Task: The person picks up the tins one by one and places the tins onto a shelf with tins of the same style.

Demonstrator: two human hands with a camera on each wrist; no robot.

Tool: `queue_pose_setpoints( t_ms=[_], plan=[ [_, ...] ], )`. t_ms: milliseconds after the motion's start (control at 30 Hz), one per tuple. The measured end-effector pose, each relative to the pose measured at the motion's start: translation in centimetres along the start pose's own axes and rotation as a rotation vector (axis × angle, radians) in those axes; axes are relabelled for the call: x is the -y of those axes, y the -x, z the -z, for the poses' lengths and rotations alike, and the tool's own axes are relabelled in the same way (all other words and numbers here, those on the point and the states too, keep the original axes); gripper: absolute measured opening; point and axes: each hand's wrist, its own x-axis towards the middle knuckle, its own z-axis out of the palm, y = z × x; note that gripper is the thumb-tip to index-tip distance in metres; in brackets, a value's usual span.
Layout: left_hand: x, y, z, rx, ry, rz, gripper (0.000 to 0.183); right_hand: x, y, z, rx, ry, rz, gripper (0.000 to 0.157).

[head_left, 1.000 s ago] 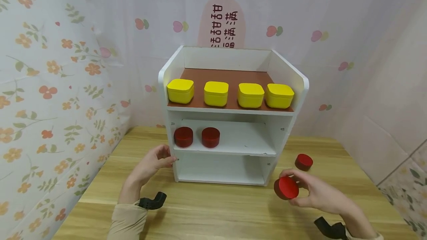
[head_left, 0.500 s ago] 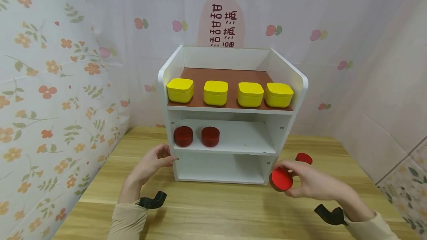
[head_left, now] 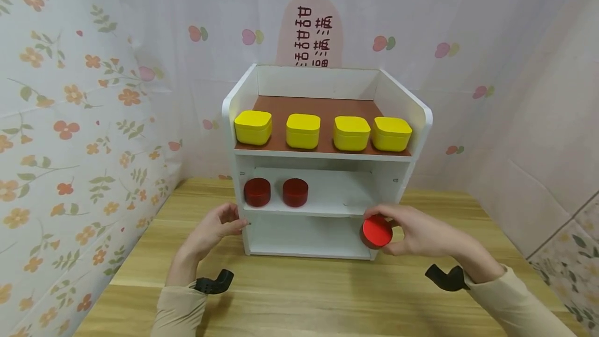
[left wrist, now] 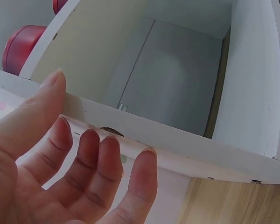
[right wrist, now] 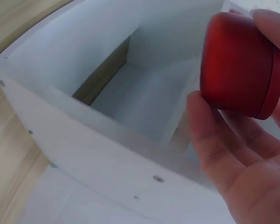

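My right hand [head_left: 421,230] grips a round red tin [head_left: 376,232] between thumb and fingers, tilted with its lid facing the head camera. The tin is in front of the lower right of a white shelf unit [head_left: 309,156]; the right wrist view shows the same tin [right wrist: 238,65] close by the unit's side panel. At the unit's left side panel, my left hand [head_left: 216,229] pinches the edge, thumb [left wrist: 42,102] at the front and fingers on the outer face. Two more red tins, one at far left [head_left: 257,192] and another beside it [head_left: 295,192], stand on the middle shelf.
Several yellow square tins [head_left: 303,131] line the front of the brown top shelf [head_left: 318,105]. The unit stands on a wood-grain table [head_left: 299,295], with a patterned curtain [head_left: 206,92] behind it and at the sides.
My right hand has carried the red tin left and up, from the table area to the unit's lower right. The loose red tin on the table is now hidden behind that hand. My left hand stays put.
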Motion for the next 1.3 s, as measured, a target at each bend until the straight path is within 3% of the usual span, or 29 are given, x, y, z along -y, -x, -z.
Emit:
queue_pose_setpoints(
  t_ms=[267,500,833,1300],
  plan=[
    [0.0,0.2,0.1,-0.004,-0.002,-0.001,0.031,1.1,-2.4,0.4,-0.033,-0.012,0.013,0.056],
    [-0.1,0.0,-0.1,0.009,-0.006,-0.013,0.030,1.9,-4.7,0.8,-0.080,-0.033,-0.027,0.057],
    [-0.1,-0.2,0.0,0.007,-0.006,-0.004,0.031,2.2,-8.0,0.4,-0.086,0.018,-0.052,0.057],
    [-0.4,0.1,-0.1,0.022,-0.001,-0.012,0.031,1.3,-10.0,-0.1,-0.074,0.080,-0.143,0.059]
  ],
)
